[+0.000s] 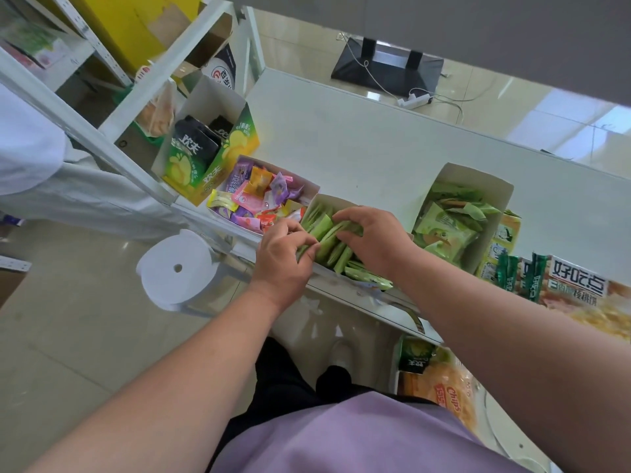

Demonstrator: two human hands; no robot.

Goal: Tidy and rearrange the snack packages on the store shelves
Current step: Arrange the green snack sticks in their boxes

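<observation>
- We see a white shelf [358, 138] carrying open cartons.
- On it: a green-yellow chip box [235, 145], a mixed candy box [309, 189], two green-packet boxes [498, 189].

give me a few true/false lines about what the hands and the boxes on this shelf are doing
1. Both hands are on the green packets. True: left hand, right hand.
2. The candy box is right of the green packets. False: it is left of them.
3. The right hand holds a chips bag. False: it grips green packets.
4. A white roll is below the shelf, to the left. True.
</observation>
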